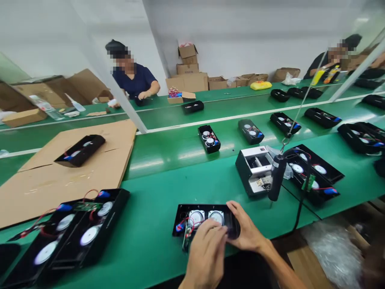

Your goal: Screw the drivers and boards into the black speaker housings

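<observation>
The room is a white-walled workshop; long green counters (156, 245) run across it in parallel lanes divided by white strips, with a slanted white post rising from the middle lane; brown cardboard boxes (188, 76) are stacked against the far wall, and a flat cardboard sheet (60, 172) covers part of the near lane. The counter surface is smooth, glossy and reflects the ceiling light.

At the near edge lies an open black speaker housing (204, 220), face up, with two round silver speaker cones inside and red wiring at its left end. The left hand (206, 253) rests over the lower middle of the housing; its fingers (218, 233) are bent down onto the interior, drawn narrow together, and whether they pinch anything cannot be told. The right hand (248, 230) grips the right end of the housing; its fingers (233, 208) wrap over the far edge and hold the housing.

Beyond the right fingers a black electric screwdriver (276, 178) hangs on a cable, just beside a white-topped fixture box (254, 168); further right sit more open housings (313, 172). Well to the left of the left fingers, a row of similar housings (81, 233) lies on the counter, and one more (80, 150) rests on the cardboard sheet. Single housings are spaced along the middle lane. Two other people sit at the far counter, one (135, 78) at left, one (333, 60) at right.
</observation>
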The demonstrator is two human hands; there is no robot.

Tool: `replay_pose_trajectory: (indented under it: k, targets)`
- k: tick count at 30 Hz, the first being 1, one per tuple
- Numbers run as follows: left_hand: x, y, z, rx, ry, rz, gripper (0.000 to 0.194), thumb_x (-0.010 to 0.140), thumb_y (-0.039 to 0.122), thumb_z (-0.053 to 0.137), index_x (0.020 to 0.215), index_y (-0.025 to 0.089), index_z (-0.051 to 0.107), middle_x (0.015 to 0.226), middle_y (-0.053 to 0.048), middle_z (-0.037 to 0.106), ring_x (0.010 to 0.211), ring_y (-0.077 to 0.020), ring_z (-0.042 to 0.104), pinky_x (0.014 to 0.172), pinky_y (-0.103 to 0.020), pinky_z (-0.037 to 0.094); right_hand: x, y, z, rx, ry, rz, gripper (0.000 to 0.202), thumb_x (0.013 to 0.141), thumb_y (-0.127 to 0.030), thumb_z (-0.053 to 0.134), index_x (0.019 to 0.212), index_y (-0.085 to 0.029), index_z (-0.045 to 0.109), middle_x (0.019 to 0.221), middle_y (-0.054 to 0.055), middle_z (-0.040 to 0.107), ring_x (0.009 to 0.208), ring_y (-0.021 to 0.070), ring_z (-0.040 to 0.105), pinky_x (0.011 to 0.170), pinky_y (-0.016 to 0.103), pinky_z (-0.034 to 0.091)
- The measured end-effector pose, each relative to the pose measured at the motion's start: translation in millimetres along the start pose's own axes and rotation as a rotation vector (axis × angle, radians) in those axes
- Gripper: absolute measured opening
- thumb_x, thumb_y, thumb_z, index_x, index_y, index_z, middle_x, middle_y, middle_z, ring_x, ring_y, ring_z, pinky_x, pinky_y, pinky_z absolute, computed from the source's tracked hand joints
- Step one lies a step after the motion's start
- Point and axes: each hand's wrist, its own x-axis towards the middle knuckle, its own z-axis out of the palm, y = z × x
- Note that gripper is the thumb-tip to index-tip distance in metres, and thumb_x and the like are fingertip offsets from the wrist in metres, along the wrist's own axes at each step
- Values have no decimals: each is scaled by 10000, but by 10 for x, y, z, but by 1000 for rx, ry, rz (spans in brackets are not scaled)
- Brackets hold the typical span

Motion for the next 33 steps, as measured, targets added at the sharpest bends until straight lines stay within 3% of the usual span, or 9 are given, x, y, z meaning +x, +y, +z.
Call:
replay_pose_trajectory:
  k: [4,7,11,16,18,21,23,27,33]
  targets:
    - [-75,-358,-357,11,47,-37,179,999,151,668,1153,235,701,975,-22,792,971,-190,772,897,-338,671,161,70,-839,3,-266,126,1056,721,-88,787,1687,-305,419,1735,163,416,1560,373,520,1255,522,494]
    - [-185,-618,-385,44,0,-97,64,1016,268,679,1066,263,718,945,12,785,947,-184,776,853,-305,678,111,-76,-1072,-36,-153,193,871,792,-93,783,1599,-314,540,1754,143,403,1592,369,471,1271,569,467]
    - [-337,-758,-276,41,14,-137,79,1019,333,670,1001,287,731,940,33,780,912,-177,785,847,-294,681,-70,-440,-702,-28,91,44,399,870,-224,838,1246,-269,711,1324,127,739,1229,309,723,1047,499,622]
    - [-355,-729,-202,26,-15,-125,107,1019,283,652,958,261,737,963,8,794,917,-193,798,879,-342,697,-28,-781,39,6,172,-140,214,980,-147,686,1158,-265,702,1008,60,841,915,249,787,827,427,621]
    - [-331,-702,-192,12,-21,-116,109,1015,258,642,943,257,723,954,4,794,945,-205,796,915,-374,698,105,-815,118,75,259,-48,189,1003,-123,646,1107,-256,731,969,56,845,893,242,798,828,410,625]
    - [-317,-663,-169,-36,-36,-108,49,1009,249,667,977,248,704,904,0,765,1009,-215,780,999,-420,673,354,-779,-69,159,320,132,136,1035,-192,658,1103,-235,767,999,68,833,911,231,792,835,369,635]
    - [-329,-642,-141,-47,-44,-106,32,1001,261,700,1028,244,703,921,-19,736,1108,-240,758,1019,-449,660,499,-723,-296,150,186,56,182,1066,-201,617,1150,-232,776,1028,65,823,908,205,772,811,332,621]
    - [-371,-614,-53,9,-128,-74,241,961,389,780,1133,240,704,1185,-105,704,1399,-363,623,1098,-598,608,597,-626,-605,-186,-211,-340,299,1060,-79,539,1159,-216,785,1035,62,835,859,198,724,764,347,537]
    - [-390,-579,112,134,-346,10,318,876,265,838,1170,221,726,1477,-159,634,1618,-499,342,1222,-783,426,470,-656,-491,-419,-452,-331,171,1042,-104,631,1024,-186,780,942,40,831,823,200,698,672,359,421]
